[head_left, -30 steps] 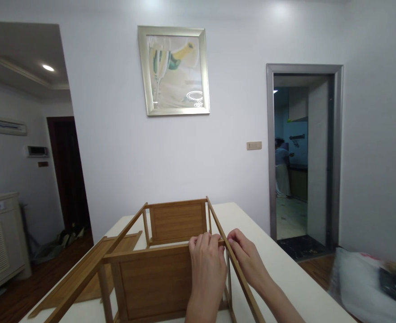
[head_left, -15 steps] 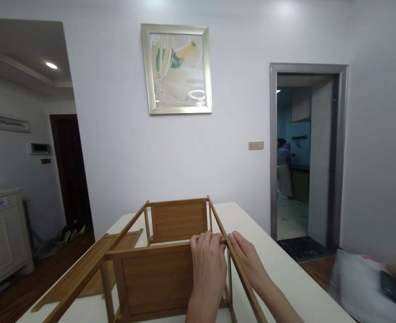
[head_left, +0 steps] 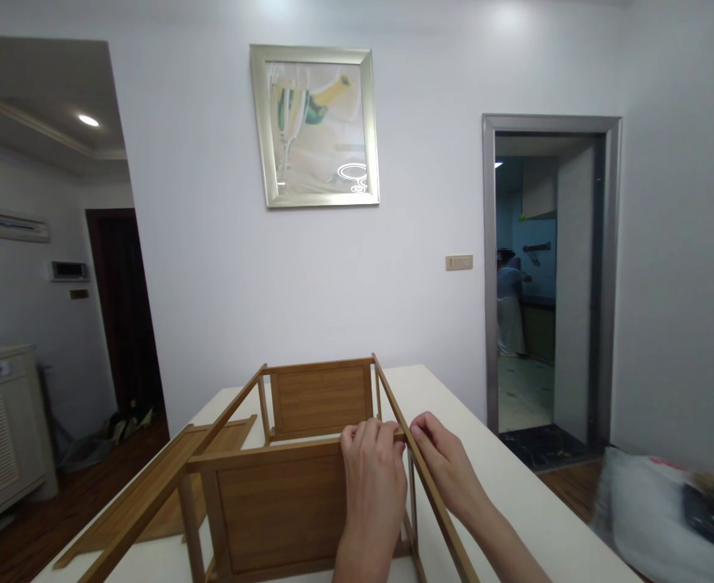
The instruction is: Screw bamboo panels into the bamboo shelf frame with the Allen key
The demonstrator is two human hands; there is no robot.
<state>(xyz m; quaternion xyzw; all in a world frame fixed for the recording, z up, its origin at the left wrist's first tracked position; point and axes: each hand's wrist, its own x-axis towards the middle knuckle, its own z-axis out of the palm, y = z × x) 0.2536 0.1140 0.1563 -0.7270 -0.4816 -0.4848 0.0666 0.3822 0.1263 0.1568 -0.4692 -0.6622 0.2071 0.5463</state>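
A brown wooden shelf frame (head_left: 144, 506) lies on the white table, with two panels set crosswise between its long rails. My left hand (head_left: 374, 478) is closed over the top edge of the nearer panel (head_left: 281, 510), close to its right end. On the outer side of the right rail (head_left: 433, 490), my right hand (head_left: 445, 453) has its fingers pinched together at the joint with that panel. Whatever small part those fingertips may hold is hidden. The farther panel (head_left: 324, 397) stands at the frame's far end.
A loose wooden panel (head_left: 229, 433) lies flat at the left of the white table (head_left: 503, 518). Behind are a wall with a framed picture (head_left: 316, 125) and a doorway, where a person (head_left: 508, 304) stands. A plastic-wrapped bundle (head_left: 654, 510) is at the right.
My right hand's fingers have shifted slightly at the rail, with the index finger more bent. My left hand keeps its grip on the panel. The view has moved a little.
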